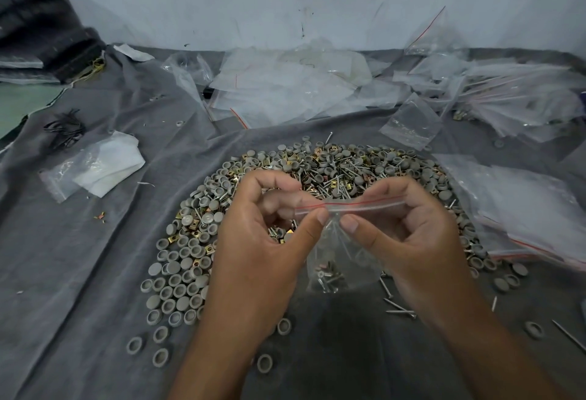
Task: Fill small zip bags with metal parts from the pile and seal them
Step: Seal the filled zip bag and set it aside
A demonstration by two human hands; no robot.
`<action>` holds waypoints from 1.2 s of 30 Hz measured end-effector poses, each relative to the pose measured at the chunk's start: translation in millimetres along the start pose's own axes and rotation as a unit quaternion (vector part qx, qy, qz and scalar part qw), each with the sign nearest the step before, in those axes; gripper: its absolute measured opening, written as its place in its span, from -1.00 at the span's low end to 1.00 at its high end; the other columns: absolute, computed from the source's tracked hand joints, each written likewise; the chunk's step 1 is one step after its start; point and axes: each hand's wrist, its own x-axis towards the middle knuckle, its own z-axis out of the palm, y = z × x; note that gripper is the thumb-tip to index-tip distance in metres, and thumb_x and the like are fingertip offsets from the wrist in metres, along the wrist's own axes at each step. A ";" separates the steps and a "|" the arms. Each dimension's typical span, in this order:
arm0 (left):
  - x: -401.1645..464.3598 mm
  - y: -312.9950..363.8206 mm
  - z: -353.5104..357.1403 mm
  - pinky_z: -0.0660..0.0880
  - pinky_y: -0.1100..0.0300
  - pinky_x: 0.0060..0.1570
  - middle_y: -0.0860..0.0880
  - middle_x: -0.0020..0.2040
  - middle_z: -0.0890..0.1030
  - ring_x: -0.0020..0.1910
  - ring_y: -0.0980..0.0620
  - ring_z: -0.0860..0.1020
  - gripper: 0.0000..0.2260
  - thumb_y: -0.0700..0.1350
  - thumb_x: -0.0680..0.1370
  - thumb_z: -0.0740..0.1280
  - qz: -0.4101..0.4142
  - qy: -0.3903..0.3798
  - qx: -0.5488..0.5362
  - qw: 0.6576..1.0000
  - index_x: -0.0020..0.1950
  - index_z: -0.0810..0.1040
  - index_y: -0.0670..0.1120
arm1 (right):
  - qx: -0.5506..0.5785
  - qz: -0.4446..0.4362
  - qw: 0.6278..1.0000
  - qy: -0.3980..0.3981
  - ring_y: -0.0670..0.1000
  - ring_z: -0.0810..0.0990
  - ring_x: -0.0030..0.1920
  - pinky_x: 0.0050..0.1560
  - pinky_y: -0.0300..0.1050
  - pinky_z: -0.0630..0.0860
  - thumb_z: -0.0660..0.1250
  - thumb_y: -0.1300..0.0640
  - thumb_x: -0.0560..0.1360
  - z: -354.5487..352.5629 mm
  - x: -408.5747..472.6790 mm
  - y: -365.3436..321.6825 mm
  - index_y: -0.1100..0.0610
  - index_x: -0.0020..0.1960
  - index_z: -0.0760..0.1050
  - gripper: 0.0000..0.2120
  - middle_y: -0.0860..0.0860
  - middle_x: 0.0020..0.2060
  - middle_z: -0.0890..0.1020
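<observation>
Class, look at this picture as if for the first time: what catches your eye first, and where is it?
At the centre, the left hand and right hand pinch the red-lined top of a small zip bag holding a few parts. Behind them spreads the pile of grey caps, nails and brass clips on grey cloth.

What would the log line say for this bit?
step: sealing | left hand: pinches bag top | right hand: pinches bag top | bag: nails inside | pile: behind hands
</observation>
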 end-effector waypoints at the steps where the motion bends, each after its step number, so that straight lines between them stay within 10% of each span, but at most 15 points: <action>1: -0.1 -0.5 -0.2 0.56 -0.28 0.02 -0.07 -0.11 0.69 -0.07 -0.13 0.64 -0.72 -0.10 0.44 0.48 0.000 -0.006 0.002 1.000 0.08 0.47 0.00 | 0.010 0.006 1.000 0.002 -0.04 0.73 -0.13 -0.16 -0.26 0.61 0.62 -0.11 0.31 0.1 0.2 0.5 -0.12 -0.01 0.58 -0.67 0.03 -0.11 0.73; 21: -1.1 -2.6 -0.1 0.56 -0.25 -0.03 -0.01 -0.11 0.70 -0.07 -0.05 0.67 -0.77 -0.02 0.48 0.48 0.010 -0.032 0.051 0.998 0.00 0.44 0.09 | -0.002 0.034 0.999 0.005 0.01 0.74 -0.13 -0.18 -0.22 0.63 0.63 -0.16 0.25 -4.7 2.6 -3.2 -0.17 0.03 0.56 -0.58 0.07 -0.10 0.75; 36: -1.9 -3.0 0.7 0.61 0.18 -0.28 0.00 -0.12 0.72 -0.17 0.01 0.69 -0.71 -0.19 0.49 0.50 0.000 -0.039 0.028 0.999 0.06 0.44 0.02 | -0.011 0.023 1.000 -0.001 -0.02 0.67 -0.22 -0.22 -0.20 0.63 0.57 -0.01 0.32 -6.5 1.1 -0.1 -0.16 -0.04 0.49 -0.68 0.10 -0.16 0.73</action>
